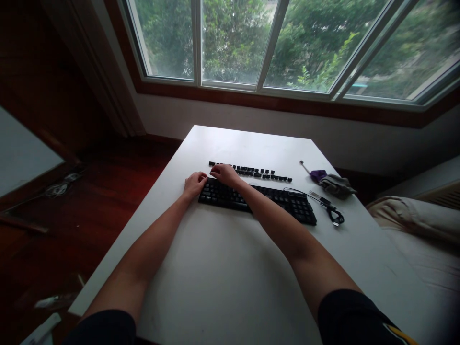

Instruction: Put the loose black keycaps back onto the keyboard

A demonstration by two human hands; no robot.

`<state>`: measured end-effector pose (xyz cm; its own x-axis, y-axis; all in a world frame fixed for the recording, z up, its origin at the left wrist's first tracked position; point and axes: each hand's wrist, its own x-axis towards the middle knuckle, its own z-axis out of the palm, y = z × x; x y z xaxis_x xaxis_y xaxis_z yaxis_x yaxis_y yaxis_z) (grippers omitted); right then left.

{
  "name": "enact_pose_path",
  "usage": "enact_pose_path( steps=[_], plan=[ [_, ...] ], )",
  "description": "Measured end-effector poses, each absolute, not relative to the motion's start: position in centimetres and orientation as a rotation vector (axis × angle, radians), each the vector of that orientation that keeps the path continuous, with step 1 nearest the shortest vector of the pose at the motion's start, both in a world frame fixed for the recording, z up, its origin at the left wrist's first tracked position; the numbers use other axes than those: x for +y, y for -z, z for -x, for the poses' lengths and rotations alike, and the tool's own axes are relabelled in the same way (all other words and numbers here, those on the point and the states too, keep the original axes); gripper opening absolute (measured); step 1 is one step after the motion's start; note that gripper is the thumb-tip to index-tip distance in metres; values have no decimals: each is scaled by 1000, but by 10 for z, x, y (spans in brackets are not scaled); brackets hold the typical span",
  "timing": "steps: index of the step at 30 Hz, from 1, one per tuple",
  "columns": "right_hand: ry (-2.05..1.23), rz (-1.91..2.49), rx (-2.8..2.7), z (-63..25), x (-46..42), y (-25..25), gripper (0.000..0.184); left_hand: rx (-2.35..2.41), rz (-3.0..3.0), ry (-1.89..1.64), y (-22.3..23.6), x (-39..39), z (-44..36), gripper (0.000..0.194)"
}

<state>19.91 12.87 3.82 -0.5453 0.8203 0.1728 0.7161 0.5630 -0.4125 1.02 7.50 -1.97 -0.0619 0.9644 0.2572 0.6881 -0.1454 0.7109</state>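
So the black full-size keyboard point(224, 195) sits mid-frame, two rows of loose keycaps point(258, 176) off above it, most others seemingly still on, left hand point(195, 182) and right hand point(224, 174) around its upper-left corner, can't tell if either's pinching anything.

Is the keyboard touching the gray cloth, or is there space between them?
Apart. The head view shows bare white tabletop between the right end of the keyboard and the gray cloth.
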Motion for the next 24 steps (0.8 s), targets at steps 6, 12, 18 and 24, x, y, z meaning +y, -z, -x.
enact_pose_path(
  steps=[6,12,18,24],
  plan=[
    [-465,1121,-2541,-209,125,-34,20,1813,-1911,-1023,17,72,-11,24],
    [-520,1233,-2545,-205,128,-30,23,1827,-1960,-1025,18,71,-14,29],
    [-524,1300,-2503,-200,125,-28,23,1852,-1978,-1014,15,68,-16,30],
    [-482,1308,-2501,-199,117,-29,23,1872,-1971,-1010,15,69,-16,29]
  ],
)
